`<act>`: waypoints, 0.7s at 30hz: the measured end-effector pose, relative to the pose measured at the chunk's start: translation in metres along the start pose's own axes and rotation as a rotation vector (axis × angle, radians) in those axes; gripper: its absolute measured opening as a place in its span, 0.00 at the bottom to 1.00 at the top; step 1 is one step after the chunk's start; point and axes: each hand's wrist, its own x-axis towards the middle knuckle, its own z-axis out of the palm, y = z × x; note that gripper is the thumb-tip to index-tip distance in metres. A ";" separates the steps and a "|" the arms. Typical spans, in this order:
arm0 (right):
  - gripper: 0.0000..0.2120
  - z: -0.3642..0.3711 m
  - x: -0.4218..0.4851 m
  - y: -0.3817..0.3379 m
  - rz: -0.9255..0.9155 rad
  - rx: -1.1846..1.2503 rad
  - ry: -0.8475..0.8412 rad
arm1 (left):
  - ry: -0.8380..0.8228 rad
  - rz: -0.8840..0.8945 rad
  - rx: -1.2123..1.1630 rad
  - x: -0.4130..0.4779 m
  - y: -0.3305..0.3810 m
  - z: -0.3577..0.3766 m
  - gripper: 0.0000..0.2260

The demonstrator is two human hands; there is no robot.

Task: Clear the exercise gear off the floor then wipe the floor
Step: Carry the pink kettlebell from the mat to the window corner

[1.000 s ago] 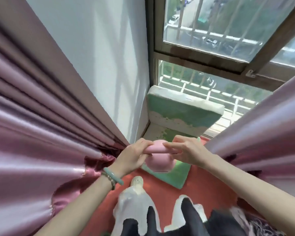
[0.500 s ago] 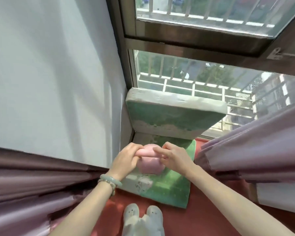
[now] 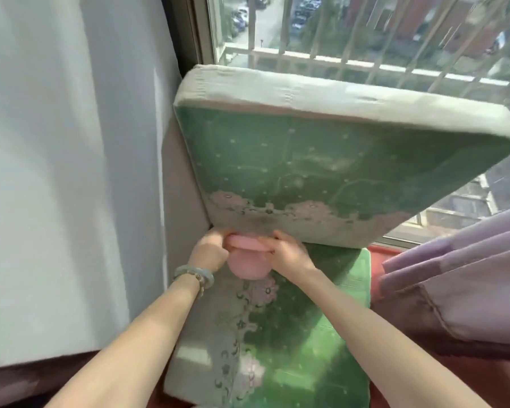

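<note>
Counts:
- 2 hands: left hand (image 3: 211, 254), right hand (image 3: 289, 256).
- 1 pink kettlebell (image 3: 249, 269).
- 2 green cushions: upright cushion (image 3: 321, 160), flat cushion (image 3: 306, 348).
- 2 bracelets, both on the left wrist: green bangle (image 3: 193, 272), bead bracelet (image 3: 201, 285).
- 2 curtains: right curtain (image 3: 468, 275), left curtain (image 3: 27, 381).
- 1 barred window (image 3: 365, 33).

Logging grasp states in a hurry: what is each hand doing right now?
Left hand: closed on the pink kettlebell handle.
Right hand: closed on the same handle.
</note>
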 end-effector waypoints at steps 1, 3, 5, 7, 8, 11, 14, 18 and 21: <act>0.22 0.011 0.007 0.006 -0.013 -0.010 -0.007 | -0.019 0.001 0.023 0.009 -0.007 0.008 0.17; 0.21 0.029 0.020 0.015 -0.008 -0.004 0.010 | -0.030 0.016 0.069 0.026 -0.019 0.020 0.15; 0.20 0.042 0.030 0.022 -0.002 0.062 0.048 | 0.002 0.037 0.117 0.036 -0.031 0.028 0.16; 0.18 0.050 0.036 0.024 -0.046 0.067 0.060 | 0.010 0.056 0.123 0.042 -0.042 0.034 0.16; 0.19 0.053 0.038 0.025 -0.065 0.085 0.065 | 0.016 0.066 0.119 0.045 -0.047 0.037 0.16; 0.23 0.055 0.041 0.027 -0.116 0.065 0.119 | 0.047 0.100 0.096 0.050 -0.051 0.042 0.15; 0.26 0.052 0.043 0.029 -0.113 0.108 0.082 | 0.042 0.069 0.096 0.052 -0.050 0.045 0.16; 0.27 0.030 0.022 0.026 0.018 0.198 -0.019 | -0.051 -0.064 0.139 0.032 -0.032 0.034 0.25; 0.31 -0.016 -0.023 0.008 0.156 0.329 0.007 | -0.121 -0.118 -0.052 -0.013 0.006 0.003 0.33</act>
